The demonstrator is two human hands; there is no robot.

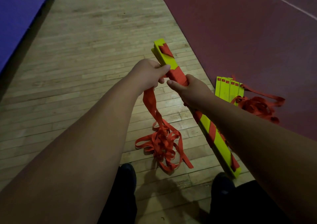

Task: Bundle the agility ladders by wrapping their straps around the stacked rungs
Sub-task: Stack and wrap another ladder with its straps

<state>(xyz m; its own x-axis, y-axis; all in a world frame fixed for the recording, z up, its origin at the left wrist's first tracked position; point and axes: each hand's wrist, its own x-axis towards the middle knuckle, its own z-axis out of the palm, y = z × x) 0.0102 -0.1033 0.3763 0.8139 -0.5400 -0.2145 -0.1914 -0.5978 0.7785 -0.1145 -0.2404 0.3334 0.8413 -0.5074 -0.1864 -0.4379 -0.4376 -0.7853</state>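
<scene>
Gripping flat yellow rungs [217, 134], right hand [192, 91], left hand [149, 73] pinching limp red strap [151, 100]

Stacked rungs [217, 134] smooth yellow plastic, straps [163, 141] matt red woven cloth, floor [85, 52] worn wood planks w/ slight sheen

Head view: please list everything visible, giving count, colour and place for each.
held rung stack: one, yellow, banded with red strap turns, held slanting above the floor
loose strap: one, red, hanging from the left hand into a tangle on the wood
second ladder: one, yellow rungs with red straps heaped beside them, on the red surface at right
wood floor: one, pale planks, centre
red surface: one, dark red, upper right
blue mat: one, upper left
shoes: two, dark, bottom edge
left hand: grips the loose strap
right hand: grips the stack's wrapped middle
</scene>
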